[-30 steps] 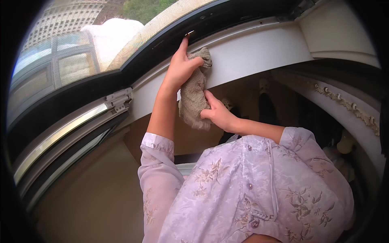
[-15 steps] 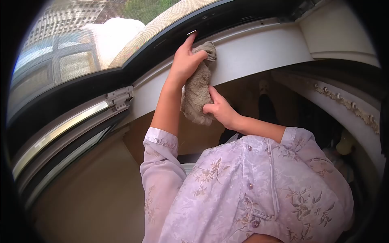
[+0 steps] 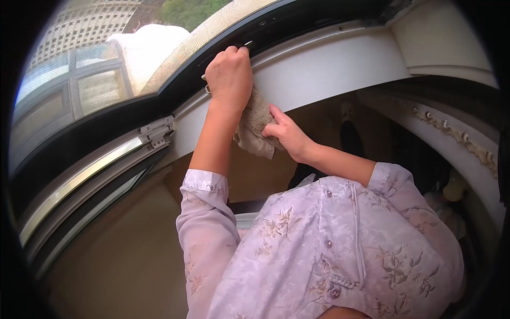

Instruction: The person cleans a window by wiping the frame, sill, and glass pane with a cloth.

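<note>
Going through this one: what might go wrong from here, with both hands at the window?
1. The left hand is bunched close to a shiny sliver on the dark frame; its knuckles might scrape there.
2. The cloth droops past the edge of the white sill, so it could slip off if the right hand loosens.
</note>
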`<action>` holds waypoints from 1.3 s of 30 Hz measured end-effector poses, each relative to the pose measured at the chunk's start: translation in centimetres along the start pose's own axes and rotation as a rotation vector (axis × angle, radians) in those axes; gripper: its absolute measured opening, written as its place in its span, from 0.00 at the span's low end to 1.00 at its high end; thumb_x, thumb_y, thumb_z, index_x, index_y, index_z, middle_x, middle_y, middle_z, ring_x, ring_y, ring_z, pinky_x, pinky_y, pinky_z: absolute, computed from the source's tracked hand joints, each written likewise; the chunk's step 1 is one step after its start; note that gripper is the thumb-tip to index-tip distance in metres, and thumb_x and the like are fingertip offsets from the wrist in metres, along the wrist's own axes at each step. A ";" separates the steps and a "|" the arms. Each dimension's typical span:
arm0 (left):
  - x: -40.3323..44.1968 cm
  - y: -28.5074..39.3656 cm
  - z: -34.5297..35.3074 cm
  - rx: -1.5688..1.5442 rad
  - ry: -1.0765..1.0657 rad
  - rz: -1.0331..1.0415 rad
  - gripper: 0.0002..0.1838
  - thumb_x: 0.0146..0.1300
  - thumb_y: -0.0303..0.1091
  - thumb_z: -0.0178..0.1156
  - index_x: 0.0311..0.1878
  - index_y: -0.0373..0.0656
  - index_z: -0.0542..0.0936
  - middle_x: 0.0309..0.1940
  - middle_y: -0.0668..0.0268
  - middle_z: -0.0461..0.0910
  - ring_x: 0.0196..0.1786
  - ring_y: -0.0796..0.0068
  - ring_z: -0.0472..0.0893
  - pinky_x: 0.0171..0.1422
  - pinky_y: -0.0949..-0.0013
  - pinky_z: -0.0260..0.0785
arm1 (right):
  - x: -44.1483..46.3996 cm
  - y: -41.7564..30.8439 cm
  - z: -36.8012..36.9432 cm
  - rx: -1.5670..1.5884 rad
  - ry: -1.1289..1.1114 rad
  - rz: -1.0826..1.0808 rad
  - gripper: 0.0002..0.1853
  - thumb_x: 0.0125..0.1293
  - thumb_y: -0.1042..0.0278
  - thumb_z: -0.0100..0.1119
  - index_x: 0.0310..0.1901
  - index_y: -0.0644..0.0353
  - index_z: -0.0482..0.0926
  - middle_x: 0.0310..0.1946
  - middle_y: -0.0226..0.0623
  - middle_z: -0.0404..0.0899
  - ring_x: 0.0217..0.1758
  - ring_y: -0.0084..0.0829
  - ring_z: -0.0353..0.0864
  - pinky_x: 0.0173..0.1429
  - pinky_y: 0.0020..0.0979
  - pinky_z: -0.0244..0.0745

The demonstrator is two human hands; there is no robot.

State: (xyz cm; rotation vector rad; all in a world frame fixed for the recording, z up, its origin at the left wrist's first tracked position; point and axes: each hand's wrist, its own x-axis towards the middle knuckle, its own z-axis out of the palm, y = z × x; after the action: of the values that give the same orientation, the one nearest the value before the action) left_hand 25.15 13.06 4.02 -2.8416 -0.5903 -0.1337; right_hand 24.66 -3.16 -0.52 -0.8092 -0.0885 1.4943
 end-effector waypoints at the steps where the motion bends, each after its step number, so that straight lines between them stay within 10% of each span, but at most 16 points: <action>1: 0.1 0.0 -0.1 -0.007 -0.026 -0.001 0.05 0.53 0.28 0.54 0.31 0.44 0.79 0.27 0.65 0.76 0.33 0.65 0.80 0.35 0.63 0.73 | 0.0 0.0 0.0 0.015 0.013 -0.017 0.31 0.54 0.77 0.47 0.63 0.67 0.59 0.47 0.36 0.71 0.47 0.23 0.70 0.54 0.24 0.66; 9: 0.7 0.5 -1.5 -0.033 -0.271 -0.032 0.14 0.55 0.30 0.54 0.45 0.46 0.79 0.37 0.61 0.75 0.39 0.62 0.80 0.39 0.60 0.73 | 0.0 -0.6 -0.3 -0.061 -0.018 0.030 0.34 0.53 0.77 0.46 0.65 0.66 0.56 0.47 0.35 0.71 0.47 0.22 0.70 0.54 0.24 0.66; 19: 3.3 0.5 -2.2 0.109 -0.549 0.029 0.09 0.52 0.30 0.54 0.32 0.39 0.82 0.32 0.56 0.80 0.34 0.57 0.83 0.39 0.60 0.75 | 0.3 -1.4 1.2 0.027 -0.049 0.022 0.29 0.54 0.76 0.48 0.61 0.66 0.60 0.41 0.35 0.70 0.43 0.23 0.69 0.51 0.25 0.67; 29: 1.4 -0.1 -1.6 -0.065 -0.349 -0.007 0.18 0.55 0.35 0.52 0.51 0.49 0.79 0.36 0.58 0.78 0.36 0.55 0.81 0.40 0.56 0.74 | -0.7 -1.7 0.4 0.032 -0.043 0.061 0.30 0.53 0.77 0.47 0.61 0.65 0.60 0.43 0.34 0.70 0.44 0.23 0.68 0.53 0.25 0.66; 39: 1.7 0.6 -1.2 0.023 -0.374 0.012 0.14 0.56 0.34 0.51 0.44 0.46 0.81 0.35 0.57 0.78 0.36 0.55 0.81 0.40 0.57 0.74 | -0.3 -0.7 0.7 0.073 -0.065 0.001 0.28 0.53 0.76 0.48 0.59 0.66 0.60 0.40 0.34 0.70 0.41 0.24 0.69 0.50 0.26 0.68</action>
State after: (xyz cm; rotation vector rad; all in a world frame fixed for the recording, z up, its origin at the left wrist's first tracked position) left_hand 26.92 12.91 5.29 -2.8630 -0.6391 0.4119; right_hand 24.87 -3.01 0.48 -0.7028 -0.0814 1.5165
